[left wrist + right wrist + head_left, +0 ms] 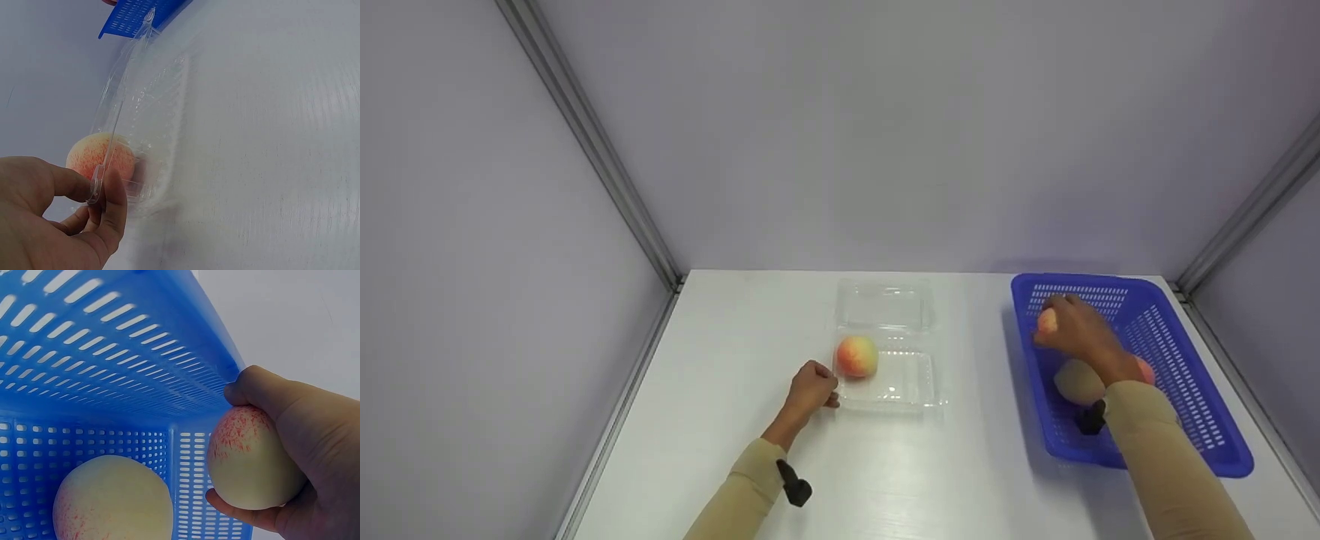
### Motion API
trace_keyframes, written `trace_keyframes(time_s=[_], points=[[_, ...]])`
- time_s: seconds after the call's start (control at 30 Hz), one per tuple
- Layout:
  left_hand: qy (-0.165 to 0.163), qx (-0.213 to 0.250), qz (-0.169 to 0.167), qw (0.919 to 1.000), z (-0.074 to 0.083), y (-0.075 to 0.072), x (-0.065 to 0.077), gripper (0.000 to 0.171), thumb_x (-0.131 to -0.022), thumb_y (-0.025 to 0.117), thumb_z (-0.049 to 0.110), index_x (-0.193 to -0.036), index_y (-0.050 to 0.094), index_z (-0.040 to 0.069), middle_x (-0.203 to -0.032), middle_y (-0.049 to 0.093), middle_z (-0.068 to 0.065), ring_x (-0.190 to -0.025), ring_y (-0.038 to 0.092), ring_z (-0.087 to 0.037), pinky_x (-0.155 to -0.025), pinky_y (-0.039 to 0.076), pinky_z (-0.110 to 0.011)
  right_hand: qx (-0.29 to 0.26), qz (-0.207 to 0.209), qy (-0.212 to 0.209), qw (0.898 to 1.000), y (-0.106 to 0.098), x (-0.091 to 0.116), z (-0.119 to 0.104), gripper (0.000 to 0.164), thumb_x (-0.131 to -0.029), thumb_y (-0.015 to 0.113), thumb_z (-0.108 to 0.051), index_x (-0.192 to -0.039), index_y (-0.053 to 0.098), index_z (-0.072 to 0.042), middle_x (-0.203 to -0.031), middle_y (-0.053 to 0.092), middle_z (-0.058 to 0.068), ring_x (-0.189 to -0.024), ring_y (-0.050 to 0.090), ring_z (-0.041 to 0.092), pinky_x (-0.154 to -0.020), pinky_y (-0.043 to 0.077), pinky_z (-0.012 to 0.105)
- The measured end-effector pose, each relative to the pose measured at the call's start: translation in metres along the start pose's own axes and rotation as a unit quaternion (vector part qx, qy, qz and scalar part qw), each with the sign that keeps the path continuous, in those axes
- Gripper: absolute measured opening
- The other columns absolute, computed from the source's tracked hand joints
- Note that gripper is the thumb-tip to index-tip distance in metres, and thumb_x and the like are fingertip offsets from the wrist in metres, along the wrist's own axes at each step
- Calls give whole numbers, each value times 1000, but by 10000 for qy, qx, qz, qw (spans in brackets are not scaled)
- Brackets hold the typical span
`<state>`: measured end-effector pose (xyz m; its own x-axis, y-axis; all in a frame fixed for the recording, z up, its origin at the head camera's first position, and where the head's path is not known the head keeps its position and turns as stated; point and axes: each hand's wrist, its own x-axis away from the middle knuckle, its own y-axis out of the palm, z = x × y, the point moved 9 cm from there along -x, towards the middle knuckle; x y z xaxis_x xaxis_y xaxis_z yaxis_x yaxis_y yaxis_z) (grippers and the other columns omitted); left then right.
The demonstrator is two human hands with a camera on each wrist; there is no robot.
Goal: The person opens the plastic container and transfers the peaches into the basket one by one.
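My left hand (813,388) pinches the left edge of a clear plastic clamshell box (911,375), which lies with its lid folded back on the table. One red-and-yellow peach (857,356) sits in the left part of the box's base, close to those fingers. Over at the right, my right hand (1076,326) is inside the blue plastic basket (1200,375) and grips a peach (253,458), thumb on one side and fingers beneath. Another pale peach (115,500) rests in the basket below that hand. A further reddish one (1144,369) is partly hidden by the right wrist.
The white table (720,322) is bounded by grey walls at the back and sides, with metal frame bars along the corners. The basket's raised rim (1031,360) stands between the right hand and the clamshell box.
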<state>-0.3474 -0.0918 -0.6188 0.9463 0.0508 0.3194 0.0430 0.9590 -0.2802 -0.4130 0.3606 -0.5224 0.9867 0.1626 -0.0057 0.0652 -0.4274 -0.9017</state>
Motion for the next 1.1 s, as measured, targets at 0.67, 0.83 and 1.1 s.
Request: trace_keyframes(time_s=[0.67, 0.83, 1.1], points=[[-29, -4, -11, 10000, 0, 0, -1, 7, -100, 59, 6, -104, 55, 3, -91, 59, -8, -71, 62, -15, -68, 65, -29, -22, -219, 19, 9998, 9, -1, 9, 68, -89, 76, -24, -142, 51, 11, -139, 51, 38, -121, 55, 57, -108, 45, 78], [-97, -30, 22, 9999, -2, 1, -1, 8, -100, 60, 6, -105, 55, 3, -92, 59, -8, -71, 62, -14, -69, 65, -30, 101, -245, 17, 9996, 11, -1, 10, 65, -88, 77, -23, -139, 53, 11, -133, 54, 38, -114, 59, 56, -103, 48, 77], [-57, 5, -9, 10000, -1, 2, -1, 8, -100, 59, 5, -106, 55, 2, -92, 60, -9, -74, 62, -15, -69, 66, -30, 16, -147, -90, 9999, 10, -1, 10, 62, -88, 78, -22, -135, 56, 11, -127, 57, 36, -109, 60, 53, -100, 50, 76]])
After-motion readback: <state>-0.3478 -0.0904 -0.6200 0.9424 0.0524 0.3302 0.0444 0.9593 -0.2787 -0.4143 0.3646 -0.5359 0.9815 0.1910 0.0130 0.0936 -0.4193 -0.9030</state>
